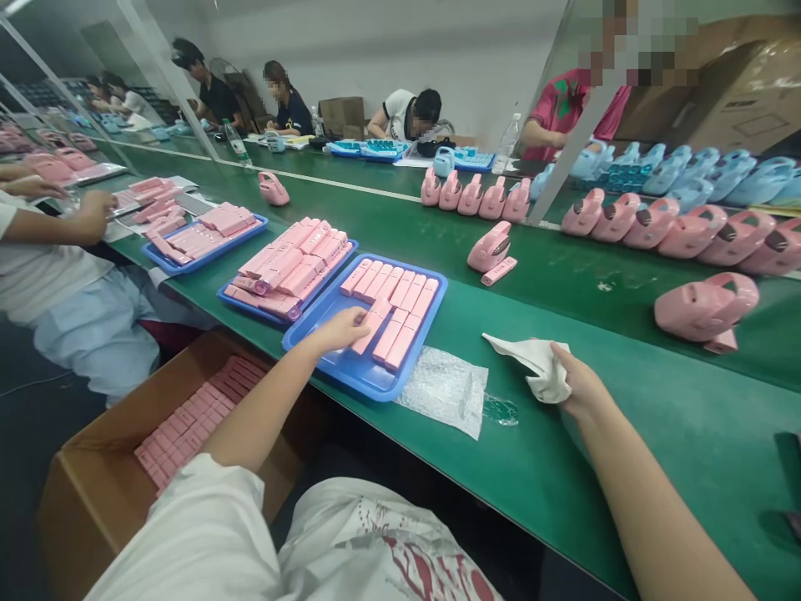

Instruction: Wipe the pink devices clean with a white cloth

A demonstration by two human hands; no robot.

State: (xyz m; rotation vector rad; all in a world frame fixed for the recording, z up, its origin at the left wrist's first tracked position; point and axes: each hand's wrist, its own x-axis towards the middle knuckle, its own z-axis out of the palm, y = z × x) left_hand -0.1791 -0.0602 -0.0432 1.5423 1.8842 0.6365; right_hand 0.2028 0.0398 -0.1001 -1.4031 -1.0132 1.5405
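My left hand reaches over the blue tray, its fingers closed on the near end of a pink block. Rows of similar pink blocks lie in the tray's far and right parts. To the right, my right hand grips a crumpled white cloth above the green table. Between my hands, beside the tray, a bubble-wrap sheet lies flat with a scrap of clear film at its edge.
Heaped trays of pink blocks stand to the left, near a co-worker's arm. An open carton sits below the table's edge. Pink handled housings line the back and right. Several people sit across the table.
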